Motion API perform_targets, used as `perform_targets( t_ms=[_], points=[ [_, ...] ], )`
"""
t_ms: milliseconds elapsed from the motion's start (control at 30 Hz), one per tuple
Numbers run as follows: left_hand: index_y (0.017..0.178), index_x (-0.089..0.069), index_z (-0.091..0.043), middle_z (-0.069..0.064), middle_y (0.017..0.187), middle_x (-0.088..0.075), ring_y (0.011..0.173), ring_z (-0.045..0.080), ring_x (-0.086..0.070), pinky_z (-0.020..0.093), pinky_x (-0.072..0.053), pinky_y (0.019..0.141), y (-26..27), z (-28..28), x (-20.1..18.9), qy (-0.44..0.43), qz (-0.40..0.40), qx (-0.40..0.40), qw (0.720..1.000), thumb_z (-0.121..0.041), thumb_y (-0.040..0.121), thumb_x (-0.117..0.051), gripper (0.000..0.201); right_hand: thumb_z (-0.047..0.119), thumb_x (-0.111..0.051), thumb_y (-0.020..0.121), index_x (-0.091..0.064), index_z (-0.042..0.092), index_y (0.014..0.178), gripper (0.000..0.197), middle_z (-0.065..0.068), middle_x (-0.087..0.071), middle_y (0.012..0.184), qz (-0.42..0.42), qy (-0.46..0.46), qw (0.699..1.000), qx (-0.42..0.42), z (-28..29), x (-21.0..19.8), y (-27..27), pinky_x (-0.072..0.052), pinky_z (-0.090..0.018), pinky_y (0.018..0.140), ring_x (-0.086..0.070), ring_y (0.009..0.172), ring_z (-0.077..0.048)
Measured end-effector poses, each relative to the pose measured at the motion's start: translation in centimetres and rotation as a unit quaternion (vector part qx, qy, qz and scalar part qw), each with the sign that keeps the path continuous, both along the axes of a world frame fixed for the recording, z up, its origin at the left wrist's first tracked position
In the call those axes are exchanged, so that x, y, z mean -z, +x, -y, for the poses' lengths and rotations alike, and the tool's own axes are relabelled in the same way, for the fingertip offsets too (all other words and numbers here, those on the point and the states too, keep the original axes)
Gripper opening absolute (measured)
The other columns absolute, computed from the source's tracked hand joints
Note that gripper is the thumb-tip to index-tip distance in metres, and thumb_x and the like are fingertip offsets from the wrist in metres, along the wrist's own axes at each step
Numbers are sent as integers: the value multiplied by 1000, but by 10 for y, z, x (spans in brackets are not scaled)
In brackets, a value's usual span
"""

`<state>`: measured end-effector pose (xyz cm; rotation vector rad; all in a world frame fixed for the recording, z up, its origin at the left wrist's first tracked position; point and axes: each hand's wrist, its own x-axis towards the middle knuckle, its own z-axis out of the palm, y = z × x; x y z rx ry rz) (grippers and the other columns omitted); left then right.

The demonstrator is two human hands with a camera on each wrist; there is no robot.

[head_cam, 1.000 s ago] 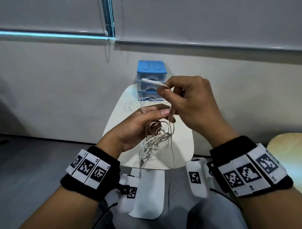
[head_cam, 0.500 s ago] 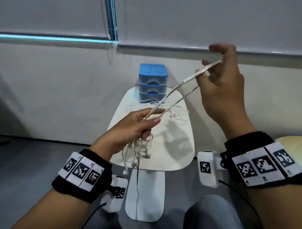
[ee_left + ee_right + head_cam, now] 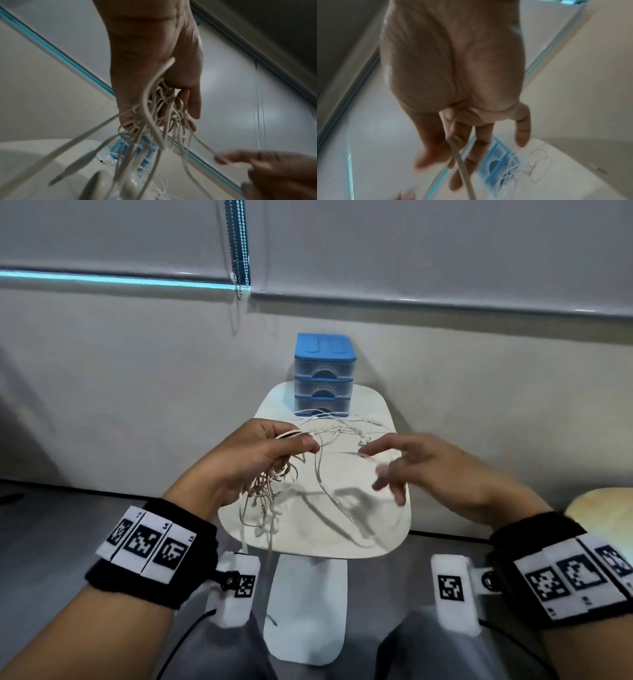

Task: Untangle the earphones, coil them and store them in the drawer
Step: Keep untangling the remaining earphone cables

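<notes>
My left hand (image 3: 301,446) grips a tangled bunch of beige earphone cables (image 3: 263,494) above the near left of the small white table (image 3: 342,537). In the left wrist view the bunch (image 3: 154,121) spills down out of that hand's (image 3: 171,105) curled fingers. My right hand (image 3: 380,470) hovers blurred to the right with its fingers spread. One loose strand (image 3: 460,159) runs across its fingers (image 3: 481,136) and droops onto the table; no pinch shows. A blue three-drawer unit (image 3: 323,374) stands at the table's far edge, all drawers closed.
A second, white set of earphones (image 3: 346,429) lies spread on the table in front of the drawer unit. The wall and a hanging bead chain (image 3: 239,251) are behind. A pale round surface (image 3: 603,508) shows at the right edge.
My right hand has dropped from high on the right to just above the table and spread its fingers. The strand it had pulled taut now hangs slack. The left hand has kept its grip.
</notes>
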<state>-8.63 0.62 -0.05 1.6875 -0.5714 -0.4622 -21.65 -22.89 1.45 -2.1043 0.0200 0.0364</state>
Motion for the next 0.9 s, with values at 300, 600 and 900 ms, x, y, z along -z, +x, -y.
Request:
perform_targets(
  t_ms=[300,600,900],
  points=[
    [92,-72,1,-12,64,-63,57,7,-37,13,-33,54,-12,3,-6,17,11,43,999,-24,95,-65,26,-6,-42,100,-60,10,102,24,0,-49,46,351,411,761,358,18,-36,14,-61,-34,82,-74,68,-20],
    [81,-70,-7,-9,68,-62,56,7,-37,18,-30,54,-16,8,-13,-29,25,17,999,-23,94,-67,21,39,-74,89,-75,19,84,21,11,-46,48,180,-121,973,77,-24,-24,6,-30,-16,47,-37,47,-4],
    [88,-70,-3,-14,64,-60,56,3,-41,13,-34,54,-25,1,-8,-17,47,47,998,-21,93,-66,19,23,-71,86,-72,16,62,25,-23,-61,100,350,66,902,242,-4,-31,11,-46,-33,84,-62,92,-21]
  ],
)
